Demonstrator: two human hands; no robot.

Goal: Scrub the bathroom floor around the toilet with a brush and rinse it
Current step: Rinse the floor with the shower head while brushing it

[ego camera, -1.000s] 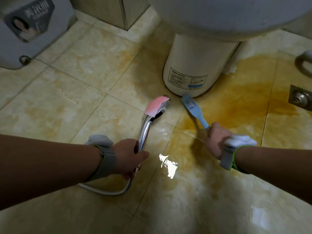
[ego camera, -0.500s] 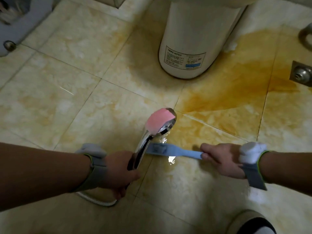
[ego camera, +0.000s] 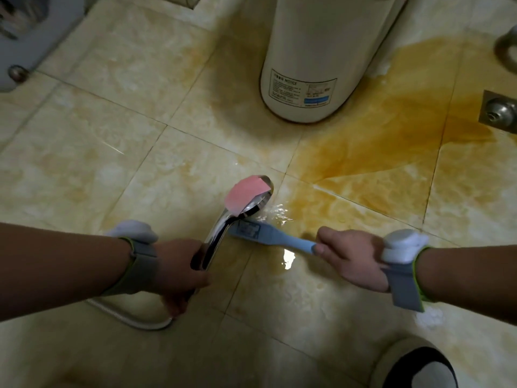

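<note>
Both forearms bare, without sleeves. Left wrist [ego camera: 140, 264]: grey fabric band edged in yellow-green, with a white rounded pod [ego camera: 133, 231] on top. Right wrist [ego camera: 405, 278]: matching grey band, green-edged, carrying a white domed pod [ego camera: 400, 245]. Dark shoe [ego camera: 419, 368] with white patch, lower right.

head-worn view, facing steeply down, close above wet floor [ego camera: 140, 141]
</note>
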